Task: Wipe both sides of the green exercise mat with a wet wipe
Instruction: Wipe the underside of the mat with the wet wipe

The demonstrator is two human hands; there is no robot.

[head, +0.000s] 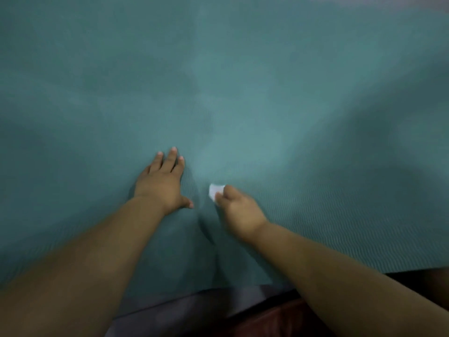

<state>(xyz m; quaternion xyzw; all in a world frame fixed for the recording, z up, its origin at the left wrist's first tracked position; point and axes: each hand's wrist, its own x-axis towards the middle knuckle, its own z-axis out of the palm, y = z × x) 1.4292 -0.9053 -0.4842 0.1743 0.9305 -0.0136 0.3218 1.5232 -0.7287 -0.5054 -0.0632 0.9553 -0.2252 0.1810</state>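
The green exercise mat (pixel 243 81) fills nearly the whole head view, its ribbed texture showing at the lower right. My left hand (pixel 161 183) lies flat on the mat with straight fingers spread, pressing it down. Just to its right, my right hand (pixel 239 210) grips a small crumpled white wet wipe (pixel 215 190) in its curled fingers, and the wipe sticks out at the fingertips against the mat. The picture is blurred by motion.
The mat's near edge runs along the bottom, with a grey floor strip (pixel 194 310) below it. A dark reddish-brown surface (pixel 274 322) shows at the bottom right. A pale strip (pixel 388 0) shows past the mat's far edge, top right.
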